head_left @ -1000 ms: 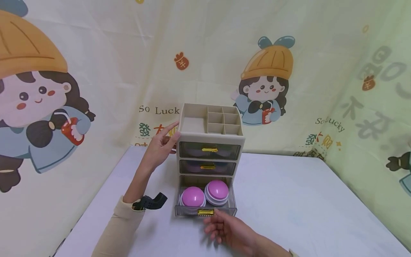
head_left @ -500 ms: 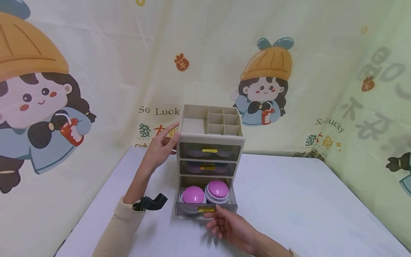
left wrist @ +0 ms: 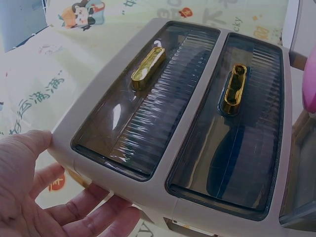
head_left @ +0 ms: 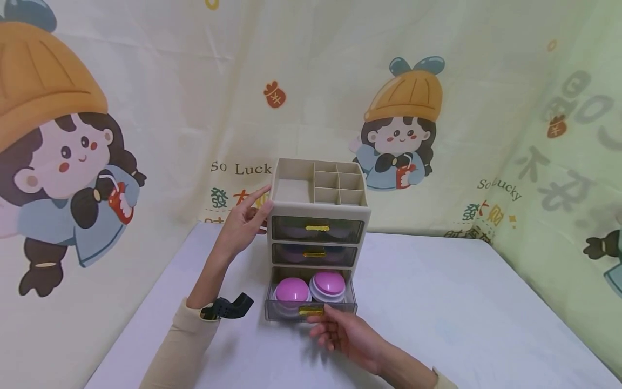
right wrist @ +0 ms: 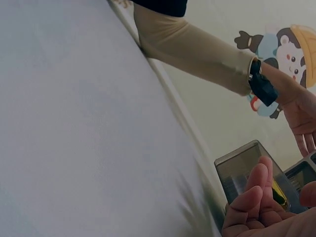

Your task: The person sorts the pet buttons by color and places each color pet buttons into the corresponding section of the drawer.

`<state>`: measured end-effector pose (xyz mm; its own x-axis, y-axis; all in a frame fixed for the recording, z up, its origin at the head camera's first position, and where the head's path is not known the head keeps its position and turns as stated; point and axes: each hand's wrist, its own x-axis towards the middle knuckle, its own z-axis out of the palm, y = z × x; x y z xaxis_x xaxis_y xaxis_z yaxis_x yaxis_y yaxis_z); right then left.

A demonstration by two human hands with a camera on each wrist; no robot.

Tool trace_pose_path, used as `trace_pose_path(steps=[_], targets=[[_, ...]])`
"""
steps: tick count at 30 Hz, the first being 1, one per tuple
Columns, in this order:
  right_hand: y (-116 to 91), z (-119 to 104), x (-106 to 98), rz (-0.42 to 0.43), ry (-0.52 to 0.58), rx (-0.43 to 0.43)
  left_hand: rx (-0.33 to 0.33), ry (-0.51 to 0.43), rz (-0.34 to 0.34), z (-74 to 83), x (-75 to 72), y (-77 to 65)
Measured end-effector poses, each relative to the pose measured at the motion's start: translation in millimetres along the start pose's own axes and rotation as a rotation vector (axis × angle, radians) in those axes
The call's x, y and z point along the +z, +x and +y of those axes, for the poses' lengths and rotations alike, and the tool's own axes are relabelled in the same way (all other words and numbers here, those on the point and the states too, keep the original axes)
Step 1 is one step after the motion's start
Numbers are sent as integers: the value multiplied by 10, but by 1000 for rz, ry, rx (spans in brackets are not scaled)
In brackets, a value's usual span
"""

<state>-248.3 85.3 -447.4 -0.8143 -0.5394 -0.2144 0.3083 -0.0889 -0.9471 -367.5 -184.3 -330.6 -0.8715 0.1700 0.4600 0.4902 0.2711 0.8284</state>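
Observation:
A beige desktop drawer cabinet (head_left: 318, 208) stands on the white table. Its lowest drawer (head_left: 273, 310) is pulled partway out and holds two round containers with pink domed lids, the left container (head_left: 292, 290) and the right container (head_left: 329, 283). My left hand (head_left: 241, 222) rests against the cabinet's upper left side, fingers spread along it in the left wrist view. My right hand (head_left: 347, 334) is at the lowest drawer's front, thumb by the gold handle (head_left: 310, 311), fingers loosely bent. In the right wrist view, thumb and fingers are apart; whether they touch the handle is partly hidden.
The cabinet's divided top tray (head_left: 294, 186) is bare. Two upper drawers are closed, each with a gold handle (head_left: 317, 228); round shapes show dimly through their smoky fronts. A printed cloth (head_left: 311, 124) hangs behind and beside the table (head_left: 427, 302).
The lowest drawer has slid slightly inward, and my right hand has moved forward with it. My left hand stays at the cabinet's side. The printed cloth on the left has shifted.

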Motion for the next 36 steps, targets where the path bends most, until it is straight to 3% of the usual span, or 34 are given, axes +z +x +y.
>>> trace_pose_path(steps=[13,36], targets=[[232,-64,-126,64,-1,-20,-8,-7,1,15,5,-11],[499,-80,-261,58,56,-71,-14,4,-3,12,6,2]])
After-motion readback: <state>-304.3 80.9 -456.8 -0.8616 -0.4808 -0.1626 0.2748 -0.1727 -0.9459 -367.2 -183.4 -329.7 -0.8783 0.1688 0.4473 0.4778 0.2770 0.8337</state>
